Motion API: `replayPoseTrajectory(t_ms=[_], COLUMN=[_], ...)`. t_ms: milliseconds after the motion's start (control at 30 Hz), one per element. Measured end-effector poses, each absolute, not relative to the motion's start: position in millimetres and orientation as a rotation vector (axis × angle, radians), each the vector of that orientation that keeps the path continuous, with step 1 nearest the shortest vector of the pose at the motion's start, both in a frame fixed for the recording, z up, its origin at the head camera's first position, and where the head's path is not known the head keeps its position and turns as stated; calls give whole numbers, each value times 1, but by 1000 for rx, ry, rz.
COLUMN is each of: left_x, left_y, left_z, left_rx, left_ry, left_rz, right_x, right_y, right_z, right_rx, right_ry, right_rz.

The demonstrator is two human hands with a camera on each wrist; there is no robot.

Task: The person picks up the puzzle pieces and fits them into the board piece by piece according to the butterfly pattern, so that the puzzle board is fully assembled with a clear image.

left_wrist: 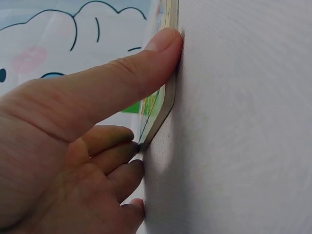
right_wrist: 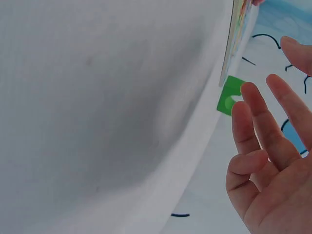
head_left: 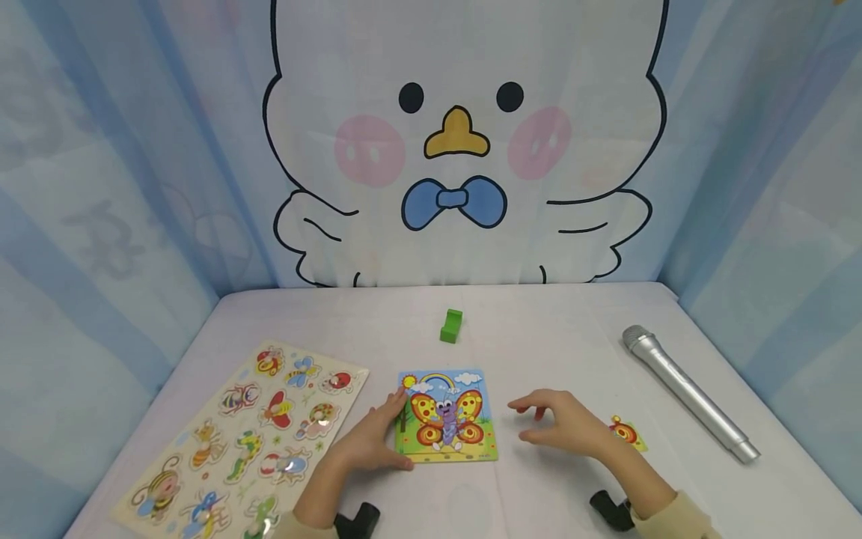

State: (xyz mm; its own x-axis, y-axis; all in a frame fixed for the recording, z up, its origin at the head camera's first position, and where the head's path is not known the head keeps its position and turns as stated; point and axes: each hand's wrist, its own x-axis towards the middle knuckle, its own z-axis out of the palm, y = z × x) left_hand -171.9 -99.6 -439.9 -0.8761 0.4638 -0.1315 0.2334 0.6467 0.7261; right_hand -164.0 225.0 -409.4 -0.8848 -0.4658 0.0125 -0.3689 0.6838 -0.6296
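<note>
A square butterfly picture puzzle point(head_left: 447, 419) lies flat on the table, showing a rainbow and a sun above the butterfly. My left hand point(head_left: 367, 445) holds it at the left side, thumb at the lower left corner and fingers along the left edge. In the left wrist view the thumb point(left_wrist: 163, 41) touches the puzzle's thick edge. To the right of the puzzle and apart from it, my right hand point(head_left: 562, 423) hovers with loosely bent fingers and nothing between them. A small piece with a red and yellow round pattern point(head_left: 626, 433) lies beside the right wrist, partly hidden.
At the left lies a large board of insect pictures point(head_left: 272, 427), partly under the left forearm. A green block point(head_left: 451, 326) sits behind the puzzle. On the right is a silver microphone point(head_left: 690, 393). Printed curtains point(head_left: 458, 247) stand around the white table.
</note>
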Motion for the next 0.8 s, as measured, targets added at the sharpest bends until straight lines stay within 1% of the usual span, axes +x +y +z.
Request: replayPoseTrajectory(t_ms=[267,800], left_x=[-171,-170], left_y=[-99,-99], left_z=[-439,-439], left_rx=[503,498], left_ry=[2555,2544], left_rz=[1075,1090], right_x=[-158,-142], right_y=[263,333], right_z=[-407,-405], right_rx=[-653,-423], right_ry=[2848,2947], right_rz=[-969,-903])
